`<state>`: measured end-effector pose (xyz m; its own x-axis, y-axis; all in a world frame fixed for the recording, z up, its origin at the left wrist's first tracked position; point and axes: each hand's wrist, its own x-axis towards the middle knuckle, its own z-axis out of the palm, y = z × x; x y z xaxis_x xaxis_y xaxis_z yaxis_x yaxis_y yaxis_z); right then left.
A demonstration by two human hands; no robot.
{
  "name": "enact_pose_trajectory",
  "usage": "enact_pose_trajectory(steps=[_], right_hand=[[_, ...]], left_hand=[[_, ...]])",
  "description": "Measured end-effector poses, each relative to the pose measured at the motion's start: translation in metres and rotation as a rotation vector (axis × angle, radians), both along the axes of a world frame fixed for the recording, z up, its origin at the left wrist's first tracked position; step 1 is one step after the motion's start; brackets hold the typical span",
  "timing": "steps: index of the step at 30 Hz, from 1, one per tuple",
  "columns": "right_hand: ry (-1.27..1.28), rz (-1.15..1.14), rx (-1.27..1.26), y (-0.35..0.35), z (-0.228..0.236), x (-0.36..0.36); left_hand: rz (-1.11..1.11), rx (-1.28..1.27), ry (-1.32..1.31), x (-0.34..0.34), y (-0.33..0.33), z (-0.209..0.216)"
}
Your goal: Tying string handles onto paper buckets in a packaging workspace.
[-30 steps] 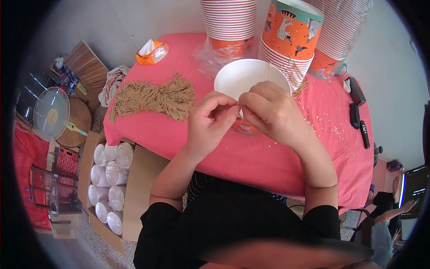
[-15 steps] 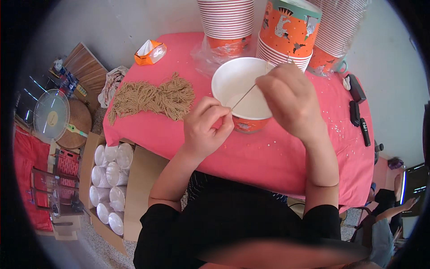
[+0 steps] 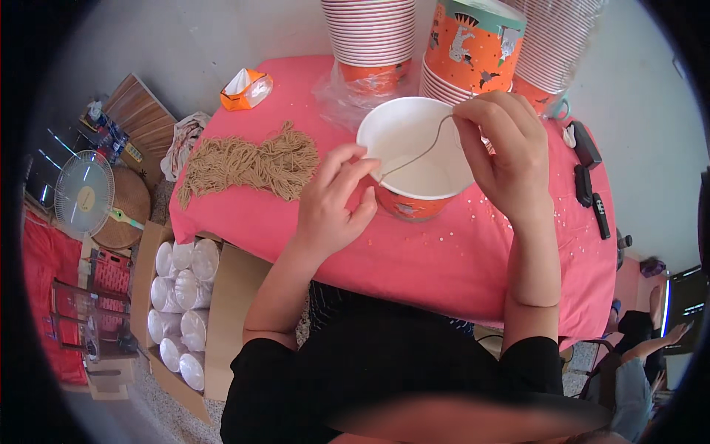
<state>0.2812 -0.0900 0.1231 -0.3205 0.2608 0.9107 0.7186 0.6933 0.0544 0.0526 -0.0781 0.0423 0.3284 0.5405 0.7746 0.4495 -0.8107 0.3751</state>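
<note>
A white-lined orange paper bucket (image 3: 411, 209) stands upright before me on the pink cloth. A thin brown cord (image 3: 423, 157) runs slackly across its mouth. My right hand (image 3: 510, 152) pinches the cord's far end between thumb and fingertips at the bucket's right rim. At the left rim, my left hand (image 3: 334, 203) has its fingers apart, beside the point where the cord's other end meets the bucket wall. Whether a fingertip touches the cord there I cannot tell. Left of that hand lies a bundle of similar tan cords (image 3: 255, 163).
Tall stacks of paper buckets (image 3: 370, 33) stand at the back, with another orange bucket (image 3: 473, 46) upside down on one stack. An orange packet (image 3: 246, 89) sits at the far left corner. Black items (image 3: 584, 185) line the right edge. A carton (image 3: 240, 296) holds plastic-wrapped white cups.
The cord was taut between both hands and now hangs slack in a curve. My left fingers have spread from a pinch. My right hand has moved to the right.
</note>
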Motion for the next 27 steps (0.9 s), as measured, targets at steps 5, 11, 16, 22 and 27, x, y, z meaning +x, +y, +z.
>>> enact_pose_trajectory(steps=[5, 11, 16, 22, 27], right_hand=[[0.063, 0.123, -0.150, -0.001, 0.001, 0.001], [0.161, 0.370, -0.412, -0.010, 0.014, 0.016], [0.010, 0.299, -0.470, -0.008, 0.020, 0.011], [-0.173, 0.262, -0.657, -0.013, 0.032, -0.001], [-0.198, 0.167, -0.551, -0.006, 0.045, 0.013]], left_hand=[[-0.048, -0.029, 0.120, -0.007, 0.015, -0.004], [-0.358, -0.465, -0.318, -0.031, 0.052, -0.015], [-0.502, -0.868, -0.688, -0.026, 0.075, -0.011], [-0.672, -1.165, -0.937, -0.016, 0.107, -0.020], [-0.589, -1.200, -1.002, 0.003, 0.102, -0.027]])
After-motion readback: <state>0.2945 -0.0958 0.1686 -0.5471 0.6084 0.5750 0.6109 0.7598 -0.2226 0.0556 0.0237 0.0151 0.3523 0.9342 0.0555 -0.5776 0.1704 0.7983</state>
